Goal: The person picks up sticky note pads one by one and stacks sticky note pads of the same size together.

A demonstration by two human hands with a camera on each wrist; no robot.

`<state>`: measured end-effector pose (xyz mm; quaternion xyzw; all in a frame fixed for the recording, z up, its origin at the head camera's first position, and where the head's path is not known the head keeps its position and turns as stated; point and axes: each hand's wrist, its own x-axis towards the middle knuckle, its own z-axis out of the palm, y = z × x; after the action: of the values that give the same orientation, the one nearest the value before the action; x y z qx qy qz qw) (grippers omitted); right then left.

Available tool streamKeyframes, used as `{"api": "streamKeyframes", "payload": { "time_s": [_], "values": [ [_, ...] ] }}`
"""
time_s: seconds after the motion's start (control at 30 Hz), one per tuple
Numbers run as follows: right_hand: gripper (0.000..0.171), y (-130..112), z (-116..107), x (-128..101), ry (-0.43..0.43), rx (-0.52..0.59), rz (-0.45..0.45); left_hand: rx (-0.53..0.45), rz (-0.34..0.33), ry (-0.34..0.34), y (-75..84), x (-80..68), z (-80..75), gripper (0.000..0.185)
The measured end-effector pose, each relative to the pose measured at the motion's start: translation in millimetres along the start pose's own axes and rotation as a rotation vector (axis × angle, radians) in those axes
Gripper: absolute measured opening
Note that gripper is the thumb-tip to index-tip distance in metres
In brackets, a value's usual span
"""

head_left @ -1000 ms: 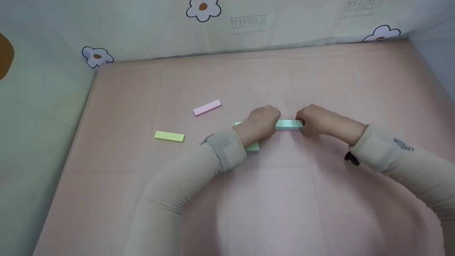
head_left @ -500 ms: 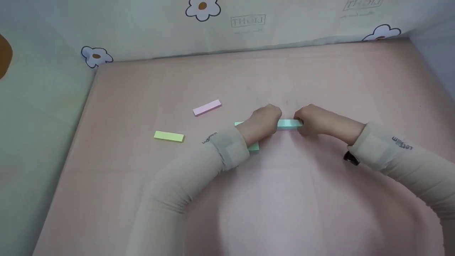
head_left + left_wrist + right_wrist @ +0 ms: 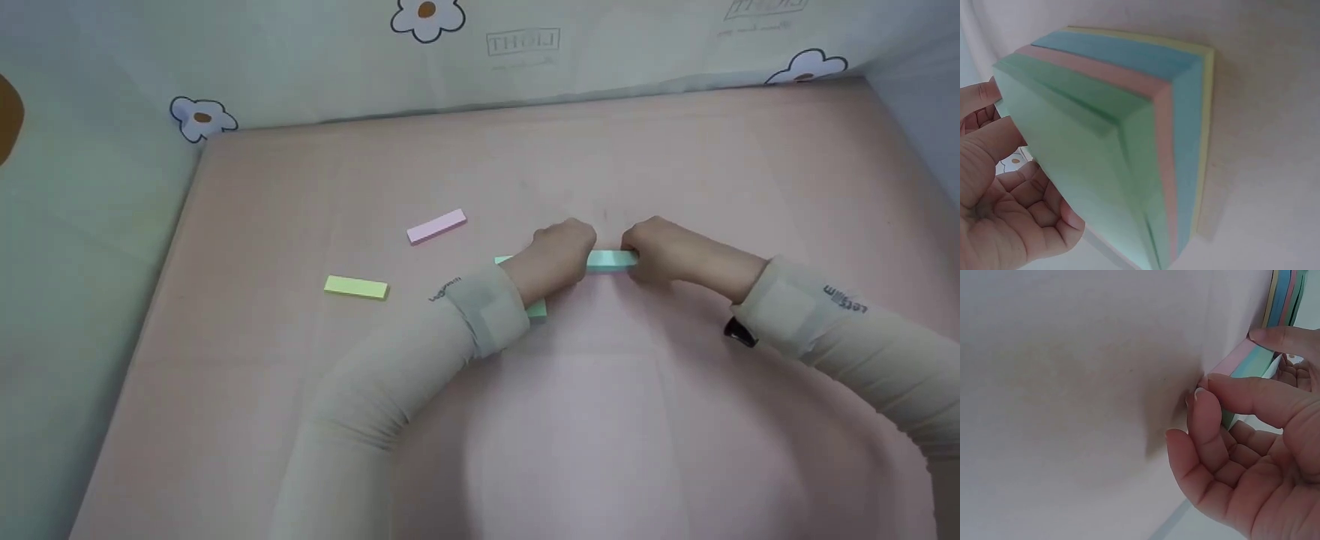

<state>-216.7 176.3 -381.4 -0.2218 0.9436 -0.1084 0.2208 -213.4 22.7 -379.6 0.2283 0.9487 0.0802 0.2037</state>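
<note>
A narrow sticky-note pad, pale teal on top, spans the gap between both hands. My left hand pinches its left end, and my right hand grips the right end between thumb and curled fingers. In the right wrist view the narrow pad shows pink and teal layers along its side. Beneath my left wrist lies a larger square stack of sticky notes, mostly covered in the head view. The left wrist view shows this stack close up, layered green, pink, blue and yellow.
To the left, a yellow strip pad and a pink strip pad lie apart on the pink table surface. Pale curtains printed with flowers stand along the back and sides.
My left hand has shifted slightly to the right, toward the right hand. Both hands keep hold of the narrow pad; the other pads lie where they were.
</note>
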Motion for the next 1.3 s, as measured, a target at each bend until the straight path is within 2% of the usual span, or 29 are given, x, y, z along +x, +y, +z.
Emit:
{"api": "streamKeyframes", "payload": {
  "time_s": [0.4, 0.73, 1.0, 1.3],
  "values": [
    [0.02, -2.7, 1.0, -1.9, 0.027, 0.03, 0.015, -0.043, -0.014, 0.032, 1.3, -1.6, 0.4, 0.018],
    [0.024, -2.7, 1.5, -0.8, 0.015, 0.015, 0.029, -0.121, -0.032, -0.017, 0.6, -3.9, -4.4, 0.017],
    [0.024, -2.7, 3.4, -0.1, 0.023, 0.003, 0.041, -0.067, -0.021, -0.007, 1.2, -2.2, -3.0, 0.017],
    [0.022, -4.7, 2.5, -1.1, 0.02, 0.023, 0.055, -0.069, -0.026, -0.002, 1.7, -3.5, -3.4, 0.017]
  ]
}}
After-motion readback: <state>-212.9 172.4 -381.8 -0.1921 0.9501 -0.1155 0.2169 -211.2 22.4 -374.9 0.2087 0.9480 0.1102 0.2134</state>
